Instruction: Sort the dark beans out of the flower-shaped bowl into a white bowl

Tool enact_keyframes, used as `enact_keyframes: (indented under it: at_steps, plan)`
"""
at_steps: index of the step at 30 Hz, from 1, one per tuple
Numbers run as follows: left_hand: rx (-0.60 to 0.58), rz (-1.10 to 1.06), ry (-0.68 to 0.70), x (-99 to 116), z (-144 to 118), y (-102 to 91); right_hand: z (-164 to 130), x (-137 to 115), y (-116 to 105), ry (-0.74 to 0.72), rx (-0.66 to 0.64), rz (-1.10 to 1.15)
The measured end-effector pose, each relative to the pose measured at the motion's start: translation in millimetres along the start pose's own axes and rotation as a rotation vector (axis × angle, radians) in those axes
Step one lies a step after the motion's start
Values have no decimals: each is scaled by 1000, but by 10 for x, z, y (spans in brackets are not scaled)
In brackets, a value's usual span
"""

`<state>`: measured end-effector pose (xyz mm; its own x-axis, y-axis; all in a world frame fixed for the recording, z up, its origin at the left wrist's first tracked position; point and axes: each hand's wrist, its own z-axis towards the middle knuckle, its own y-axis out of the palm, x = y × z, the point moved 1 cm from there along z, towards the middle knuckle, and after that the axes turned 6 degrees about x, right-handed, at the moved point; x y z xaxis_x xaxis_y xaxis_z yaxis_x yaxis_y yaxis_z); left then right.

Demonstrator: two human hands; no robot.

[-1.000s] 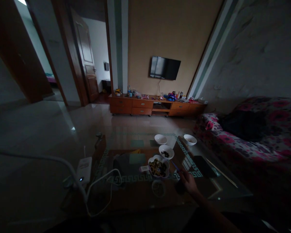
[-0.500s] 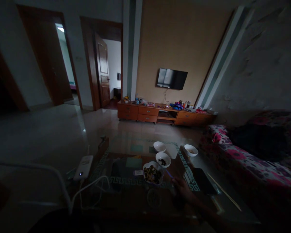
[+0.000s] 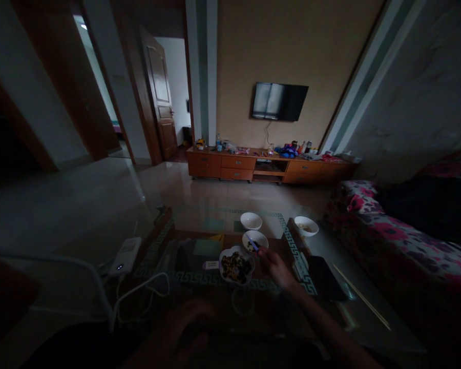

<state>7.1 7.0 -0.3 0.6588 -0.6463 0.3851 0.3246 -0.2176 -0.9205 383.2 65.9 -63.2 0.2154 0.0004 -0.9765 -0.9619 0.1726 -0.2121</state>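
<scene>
My right hand (image 3: 275, 265) reaches over the glass coffee table (image 3: 230, 225) and is shut on a small blue tool (image 3: 253, 244), whose tip sits over a white bowl (image 3: 255, 241) with a few dark bits in it. Just left of it stands a scalloped white bowl (image 3: 236, 265) full of mixed dark and yellow pieces. My left hand (image 3: 176, 330) is blurred and dim at the bottom, low near my lap; nothing shows in it. Two more white bowls sit farther back: an empty bowl (image 3: 251, 221) and a right bowl (image 3: 306, 226).
A dark phone (image 3: 325, 279) and chopsticks (image 3: 361, 297) lie on the table's right. A power strip (image 3: 125, 254) with white cables sits at the left. A floral sofa (image 3: 399, 230) lines the right; a TV cabinet (image 3: 269, 166) stands against the far wall.
My right hand has moved forward and left, bringing the blue tool's tip from beside the scalloped bowl to over the small bowl. My left hand has come into view at the bottom.
</scene>
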Motion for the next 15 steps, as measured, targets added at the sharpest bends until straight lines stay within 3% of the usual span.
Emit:
enact_keyframes:
  at_steps: [3, 6, 10, 15]
  plan:
    - [43, 64, -7, -237, 988, 349, -99, 28, -68, -34, 29, -130]
    - [0, 217, 26, -470, 1500, 728, -126, -22, -117, -80, 84, -189]
    - [-63, 328, 46, -723, 1569, 1045, -142, -107, -138, -92, 95, -217]
    - [-67, 191, 97, -791, 1532, 1063, -203, -174, -193, -65, 76, -225]
